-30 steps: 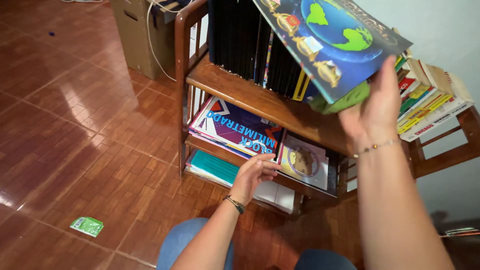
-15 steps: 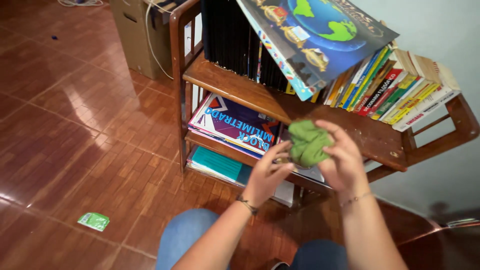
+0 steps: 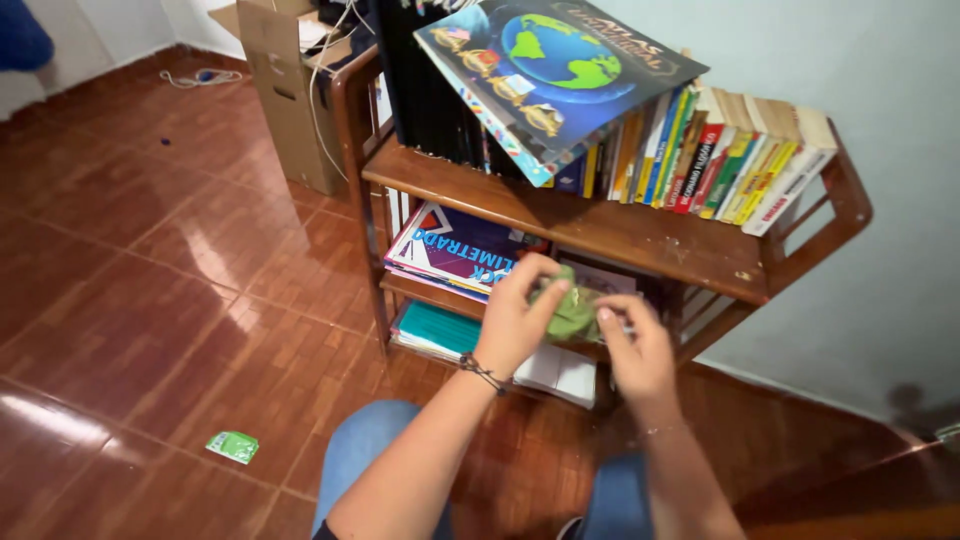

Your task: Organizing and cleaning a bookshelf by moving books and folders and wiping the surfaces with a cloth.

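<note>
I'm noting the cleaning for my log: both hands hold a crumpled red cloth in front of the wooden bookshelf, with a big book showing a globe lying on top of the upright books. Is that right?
Not quite: the cloth is green, not red. The head view shows the left hand and right hand holding it crumpled in front of the wooden bookshelf, with the globe book lying on top of the upright books.

The right hand (image 3: 635, 350) has been withdrawn from beneath the large atlas (image 3: 555, 70) and lowered before the middle shelf (image 3: 440, 295). The green cloth (image 3: 572, 310), formerly pressed under the atlas, is now gripped between both hands. The left hand (image 3: 515, 320) has been raised to meet the cloth. The atlas is left resting tilted on the book row (image 3: 720, 150).
</note>
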